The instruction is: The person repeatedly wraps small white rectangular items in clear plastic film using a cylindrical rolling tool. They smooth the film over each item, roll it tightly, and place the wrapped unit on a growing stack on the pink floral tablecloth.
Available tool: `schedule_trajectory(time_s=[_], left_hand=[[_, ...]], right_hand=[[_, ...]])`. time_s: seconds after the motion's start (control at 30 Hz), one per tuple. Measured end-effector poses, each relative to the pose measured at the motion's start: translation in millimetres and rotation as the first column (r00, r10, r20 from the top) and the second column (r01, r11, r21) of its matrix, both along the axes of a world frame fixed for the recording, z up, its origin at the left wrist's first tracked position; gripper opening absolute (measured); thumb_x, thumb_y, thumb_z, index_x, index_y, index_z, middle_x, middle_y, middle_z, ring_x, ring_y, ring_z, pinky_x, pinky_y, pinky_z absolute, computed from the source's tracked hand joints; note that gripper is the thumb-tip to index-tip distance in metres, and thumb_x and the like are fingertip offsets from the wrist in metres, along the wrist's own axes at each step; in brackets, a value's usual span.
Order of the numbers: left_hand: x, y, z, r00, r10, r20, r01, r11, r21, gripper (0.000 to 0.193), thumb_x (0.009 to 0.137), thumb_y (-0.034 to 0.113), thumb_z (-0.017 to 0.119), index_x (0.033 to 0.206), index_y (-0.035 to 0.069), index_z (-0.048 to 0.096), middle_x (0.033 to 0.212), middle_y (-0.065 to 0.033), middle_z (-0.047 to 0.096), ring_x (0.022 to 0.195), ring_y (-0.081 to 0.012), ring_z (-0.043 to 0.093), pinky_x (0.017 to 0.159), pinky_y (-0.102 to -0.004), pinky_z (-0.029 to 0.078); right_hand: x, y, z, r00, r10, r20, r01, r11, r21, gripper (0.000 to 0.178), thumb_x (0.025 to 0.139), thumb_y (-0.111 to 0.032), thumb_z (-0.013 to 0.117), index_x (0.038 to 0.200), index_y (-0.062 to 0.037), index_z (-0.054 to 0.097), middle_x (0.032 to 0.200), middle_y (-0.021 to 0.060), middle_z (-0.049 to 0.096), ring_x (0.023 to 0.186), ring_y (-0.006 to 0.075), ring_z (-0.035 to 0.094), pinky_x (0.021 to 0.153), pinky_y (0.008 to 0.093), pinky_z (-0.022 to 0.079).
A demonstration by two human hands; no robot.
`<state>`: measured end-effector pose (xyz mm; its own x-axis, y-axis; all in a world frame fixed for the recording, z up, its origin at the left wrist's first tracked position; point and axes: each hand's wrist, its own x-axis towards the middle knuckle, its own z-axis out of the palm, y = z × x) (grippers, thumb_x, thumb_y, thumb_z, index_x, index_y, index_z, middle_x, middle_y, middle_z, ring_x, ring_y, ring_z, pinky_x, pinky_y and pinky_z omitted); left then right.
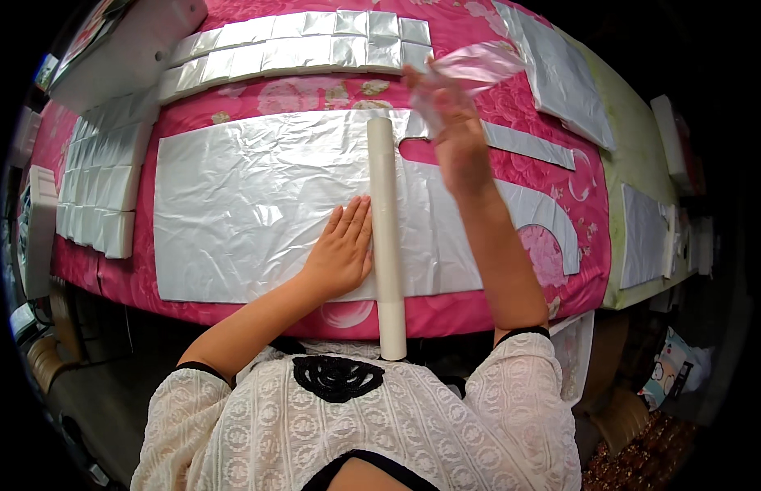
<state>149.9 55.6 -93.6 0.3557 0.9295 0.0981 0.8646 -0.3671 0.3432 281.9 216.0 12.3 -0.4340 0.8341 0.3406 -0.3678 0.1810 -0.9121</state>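
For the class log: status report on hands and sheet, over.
Left hand flat on silver sheet, beside white tube. Right hand raised, holding clear film. Nothing blocking.

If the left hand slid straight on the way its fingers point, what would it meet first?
Left hand lies flat on the silvery sheet, fingers pointing away and slightly right. It would likely brush the white tube right beside it first; the gap is hard to judge.

One head camera looks steeply down from above the person's chest, close over the tabletop (511,315) edge, facing forward across it; its fisheye bends the far edges and darkens the rim all around
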Motion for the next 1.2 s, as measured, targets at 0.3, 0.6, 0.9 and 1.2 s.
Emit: schedule_trajectory(time_s=[0.3,0.6,0.9,1.2], left_hand=[[0,1,-15,1.000,-0.017,-0.021,0.018,0.999,0.037,0.066,0.081,0.022,0.046,0.135,-0.011,0.024,0.146,-0.0230,0.017,0.137,-0.0336,0.013,0.111,-0.0454,0.009],[0,-2,-13,0.996,0.000,0.093,-0.002,1.000,0.020,0.063,0.083,0.021,0.045,0.137,-0.005,0.026,0.144,-0.0216,0.023,0.137,-0.0315,0.016,0.112,-0.0434,0.011],[1,-2,-9,1.000,0.015,0.027,-0.018,0.993,0.114,0.064,0.081,0.024,0.043,0.131,-0.013,0.028,0.141,-0.0283,0.023,0.135,-0.0378,0.018,0.111,-0.0464,0.010],[-82,-39,47,0.920,0.052,0.389,-0.151,0.962,0.228,0.063,0.073,-0.001,0.051,0.134,-0.002,0.033,0.138,-0.0204,0.034,0.129,-0.0357,0.032,0.106,-0.0419,0.028]], right_hand=[[-257,-162,-76,0.818,0.345,0.460,-0.383,0.924,-0.012,0.064,0.083,-0.030,0.055,0.131,0.0076,0.035,0.127,0.0292,0.044,0.121,0.0429,0.038,0.102,0.0435,0.030],[-124,-137,-26,0.934,0.147,0.327,-0.320,0.749,0.579,0.055,0.076,-0.017,0.065,0.125,-0.0007,0.047,0.125,0.0158,0.051,0.121,0.0352,0.042,0.099,0.0439,0.035],[70,-108,-58,0.475,-0.304,0.826,-0.536,0.644,0.546,0.054,0.078,-0.031,0.061,0.125,-0.0065,0.049,0.136,0.0107,0.042,0.127,0.0279,0.039,0.104,0.0433,0.029],[12,-111,-76,0.522,-0.261,0.812,-0.618,0.541,0.571,0.062,0.084,-0.052,0.044,0.132,-0.0113,0.045,0.140,0.0041,0.039,0.133,0.0282,0.028,0.110,0.0427,0.017]])
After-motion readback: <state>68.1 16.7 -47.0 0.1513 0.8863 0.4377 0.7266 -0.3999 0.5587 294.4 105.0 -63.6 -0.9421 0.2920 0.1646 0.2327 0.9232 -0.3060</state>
